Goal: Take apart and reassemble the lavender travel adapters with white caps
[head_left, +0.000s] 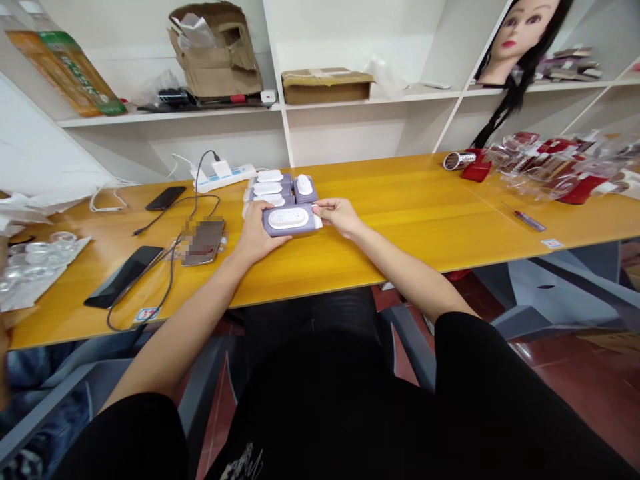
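Observation:
A purple-grey package with a white oval lid (289, 217) lies level above the near part of the yellow table (400, 193). My left hand (256, 235) grips its left end, thumb along the front edge and fingers behind. At the right end, my right hand (336, 217) pinches the package's corner, where a small white flap shows. Just behind are similar packages with white lids: a stack of several (270, 188) at the left and a single one (303, 187) at the right.
Phones (123, 276) and a dark cable (171, 283) lie at the left, near a white power strip (225, 177). Clear plastic and red items (555, 163) crowd the far right. Shelves with a cardboard box (327, 87) stand behind. Another person's jeans show at lower left.

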Demonstrator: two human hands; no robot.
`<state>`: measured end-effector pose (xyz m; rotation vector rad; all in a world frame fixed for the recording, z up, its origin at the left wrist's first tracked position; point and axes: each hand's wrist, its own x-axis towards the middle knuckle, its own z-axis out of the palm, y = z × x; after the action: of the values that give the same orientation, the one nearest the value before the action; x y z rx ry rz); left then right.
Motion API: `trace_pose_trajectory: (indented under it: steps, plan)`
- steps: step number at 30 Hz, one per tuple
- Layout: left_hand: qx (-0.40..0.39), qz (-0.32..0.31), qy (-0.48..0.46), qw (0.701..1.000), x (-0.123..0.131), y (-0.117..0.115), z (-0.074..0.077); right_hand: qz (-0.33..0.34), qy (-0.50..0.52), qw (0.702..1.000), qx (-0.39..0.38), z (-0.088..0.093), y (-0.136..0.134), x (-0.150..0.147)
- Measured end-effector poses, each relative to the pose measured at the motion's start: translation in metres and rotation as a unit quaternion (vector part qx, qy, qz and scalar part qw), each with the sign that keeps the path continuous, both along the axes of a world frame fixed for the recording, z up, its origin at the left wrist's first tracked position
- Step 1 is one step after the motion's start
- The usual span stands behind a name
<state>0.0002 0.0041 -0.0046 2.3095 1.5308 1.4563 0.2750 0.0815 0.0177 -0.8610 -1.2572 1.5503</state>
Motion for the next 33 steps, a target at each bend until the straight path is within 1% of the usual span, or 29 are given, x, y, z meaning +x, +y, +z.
trace_pose_trajectory:
  steps: [6,11,17,22,24,29,33]
  plan:
    - [-0.002,-0.007,0.015,1.0,-0.002,0.002,0.001,0.011,0.011,1.0,-0.007,0.001,0.004,0.003]
    - [-0.001,-0.012,0.008,1.0,-0.001,0.002,0.001,0.011,0.006,1.0,-0.01,0.0,0.004,0.002]
    - [0.006,-0.013,0.008,1.0,0.0,0.002,-0.002,-0.017,0.021,1.0,-0.007,-0.006,0.002,-0.005]
    - [0.027,-0.006,0.007,1.0,-0.002,0.004,-0.006,-0.046,0.02,0.998,0.022,-0.013,0.0,-0.013]
    - [0.031,-0.002,0.005,1.0,-0.002,0.004,-0.006,-0.048,0.016,0.998,0.029,-0.014,-0.001,-0.015]
    - [0.03,0.007,0.003,1.0,-0.002,0.0,-0.004,-0.029,0.001,0.999,0.04,-0.011,-0.002,-0.014]
    - [0.011,0.014,0.013,1.0,0.0,-0.003,-0.002,-0.014,-0.016,0.999,0.044,-0.002,-0.005,-0.008]
